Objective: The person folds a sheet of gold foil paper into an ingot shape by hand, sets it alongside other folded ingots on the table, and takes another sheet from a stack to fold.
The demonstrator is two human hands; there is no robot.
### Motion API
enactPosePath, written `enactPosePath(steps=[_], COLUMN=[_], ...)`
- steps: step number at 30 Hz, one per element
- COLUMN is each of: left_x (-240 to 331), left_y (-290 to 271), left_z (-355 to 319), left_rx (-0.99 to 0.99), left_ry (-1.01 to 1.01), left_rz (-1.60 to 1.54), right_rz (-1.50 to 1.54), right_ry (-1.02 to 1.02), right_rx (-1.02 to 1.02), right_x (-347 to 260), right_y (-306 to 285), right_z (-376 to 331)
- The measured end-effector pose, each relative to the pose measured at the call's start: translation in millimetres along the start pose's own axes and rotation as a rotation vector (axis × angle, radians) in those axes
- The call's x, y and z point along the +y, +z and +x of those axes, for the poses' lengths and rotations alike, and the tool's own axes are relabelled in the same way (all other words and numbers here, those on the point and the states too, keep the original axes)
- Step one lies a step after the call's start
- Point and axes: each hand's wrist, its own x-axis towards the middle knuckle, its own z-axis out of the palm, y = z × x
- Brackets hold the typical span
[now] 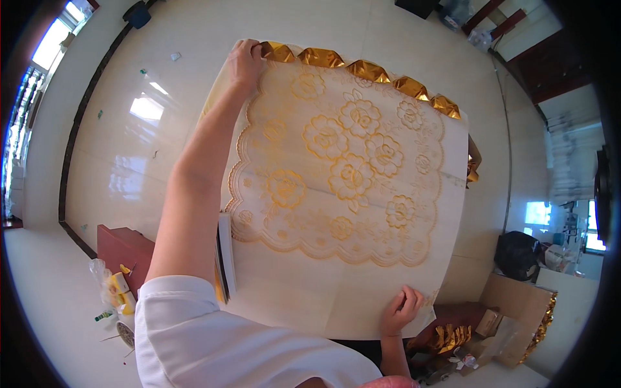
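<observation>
Brn carton (525,301) rt of R hand (401,313)

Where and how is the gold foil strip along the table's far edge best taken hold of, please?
Probably pinch the gold foil strip lightly by its left end, coming from the left, where the left hand is: the strip runs rightward in puffed, folded segments that a squeeze might crush.

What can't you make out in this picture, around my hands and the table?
Head view: whether the left hand grips the gold ribbon; the hand itself hides it.
Head view: the right hand's palm; its curled fingers hide it.
Head view: part of the gold foil, behind the table.
Head view: the pale scrap; too small to identify.
</observation>
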Motion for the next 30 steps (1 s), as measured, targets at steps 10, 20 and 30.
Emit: enactPosePath(steps=[10,20,30], left_x=[-5.1,19.3,235.2], left_y=[3.2,-48.2,-239.2], left_z=[1.0,4.3,-25.6], left_rx=[-0.015,-0.219,-1.020], left_ry=[-0.042,-0.060,0.511], left_rz=[0.008,0.284,0.807], right_rz=[-0.029,-0.024,0.118], right_ry=[-0.027,-0.059,-0.351], right_rx=[0.016,0.077,0.010], right_x=[0.1,-1.4,-56.8], right_y=[1.0,0.7,8.7], right_z=[-1.5,0.0,26.7])
